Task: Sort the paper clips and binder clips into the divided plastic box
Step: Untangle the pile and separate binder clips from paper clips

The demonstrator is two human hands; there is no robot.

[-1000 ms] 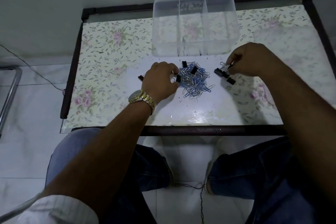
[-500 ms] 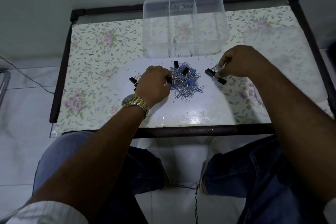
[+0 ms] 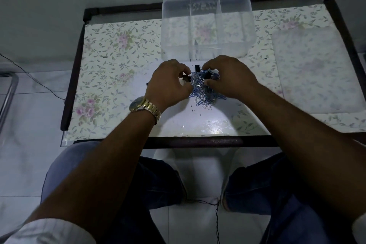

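A pile of blue paper clips [image 3: 205, 95] lies on the table's middle, just in front of the clear divided plastic box [image 3: 245, 25], whose three compartments look empty. My left hand [image 3: 168, 85] is at the pile's left edge, fingers pinched on a black binder clip [image 3: 186, 79]. My right hand [image 3: 229, 77] curls over the pile's right side, thumb and fingers closed around another black binder clip [image 3: 209, 75]. A third binder clip [image 3: 197, 67] sits on the pile's far edge between my hands. A dark clip [image 3: 147, 83] peeks out left of my left hand.
The floral-covered table [image 3: 111, 61] has a dark frame, its front bar [image 3: 198, 141] close to my knees. A translucent sheet [image 3: 316, 69] lies on the right of the tabletop. A metal rail [image 3: 8, 93] and a thin cable [image 3: 39, 83] are on the floor at left.
My right hand has come left from the binder clips on the right side to the pile, and those clips are gone from their spot. My left hand has shifted slightly toward the pile.
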